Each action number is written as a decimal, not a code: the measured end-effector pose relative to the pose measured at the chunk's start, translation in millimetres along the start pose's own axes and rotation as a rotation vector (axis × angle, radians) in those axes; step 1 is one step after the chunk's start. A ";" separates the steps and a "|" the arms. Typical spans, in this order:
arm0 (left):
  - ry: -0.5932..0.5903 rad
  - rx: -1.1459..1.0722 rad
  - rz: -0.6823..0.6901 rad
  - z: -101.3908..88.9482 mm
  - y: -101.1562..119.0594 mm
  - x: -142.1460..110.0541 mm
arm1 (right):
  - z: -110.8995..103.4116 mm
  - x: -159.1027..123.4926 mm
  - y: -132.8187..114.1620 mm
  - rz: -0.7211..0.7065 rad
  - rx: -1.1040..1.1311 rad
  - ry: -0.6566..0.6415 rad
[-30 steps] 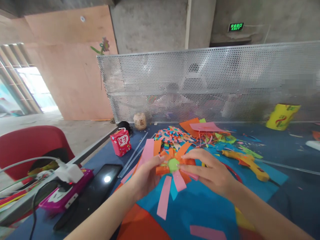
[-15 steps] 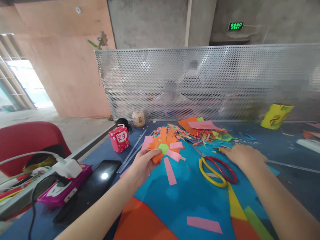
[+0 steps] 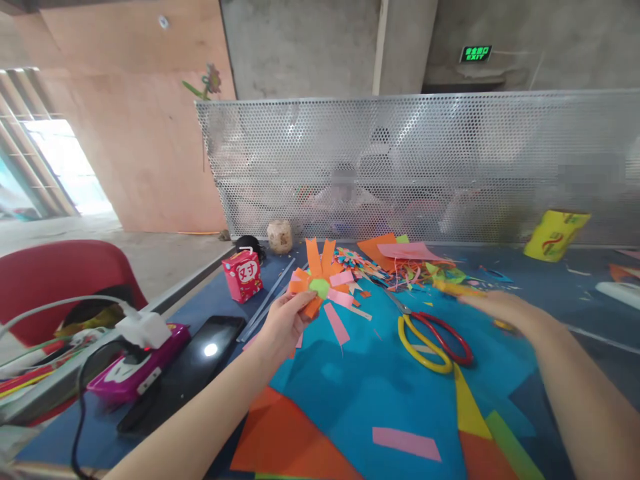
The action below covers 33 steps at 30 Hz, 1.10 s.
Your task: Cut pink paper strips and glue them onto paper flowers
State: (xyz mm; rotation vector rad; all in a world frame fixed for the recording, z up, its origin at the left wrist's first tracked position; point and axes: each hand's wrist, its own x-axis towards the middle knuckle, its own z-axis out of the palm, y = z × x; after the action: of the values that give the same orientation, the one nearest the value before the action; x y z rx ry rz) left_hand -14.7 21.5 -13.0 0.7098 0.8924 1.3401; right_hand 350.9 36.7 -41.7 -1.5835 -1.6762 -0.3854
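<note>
My left hand [image 3: 289, 317] pinches a flower [image 3: 319, 288] of orange and pink felt strips with a green centre, thumb near the centre. In my right hand [image 3: 507, 310] is a yellow glue gun [image 3: 459, 289], blurred by motion, its nozzle pointing left. Scissors [image 3: 425, 340] with one yellow and one red handle lie on the blue felt sheet [image 3: 325, 400] between my hands. A loose pink strip [image 3: 336, 323] lies below the flower, and another pink strip [image 3: 406, 443] is nearer to me.
Orange felt [image 3: 295, 433] lies in front. Behind are coloured scraps [image 3: 420, 270] and a multicoloured felt piece [image 3: 350, 259]. On the left are clear sticks [image 3: 273, 290], a red drink carton [image 3: 243, 275], a phone [image 3: 190, 367] and a purple power strip [image 3: 135, 373]. A perforated metal screen [image 3: 300, 160] borders the table.
My right hand has lifted the glue gun from the tabletop. The flower in my left hand has shifted slightly left and turned, its orange strips now pointing up.
</note>
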 end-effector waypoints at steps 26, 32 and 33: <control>0.128 -0.055 -0.081 -10.8 -6.0 14.0 | 12.8 -33.8 -162.7 -0.488 -0.060 0.181; 0.124 -0.029 -0.091 -9.5 -4.6 12.5 | 13.8 -34.4 -162.9 -0.496 -0.052 0.176; 0.126 -0.028 -0.091 -9.5 -4.9 12.4 | 13.8 -34.2 -162.7 -0.497 -0.053 0.174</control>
State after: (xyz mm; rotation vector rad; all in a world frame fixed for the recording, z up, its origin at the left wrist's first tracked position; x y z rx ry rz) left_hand -20.3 32.6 -23.6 0.5616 0.9933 1.3246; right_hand 190.4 -6.6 -28.0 -1.1150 -1.9207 -0.8000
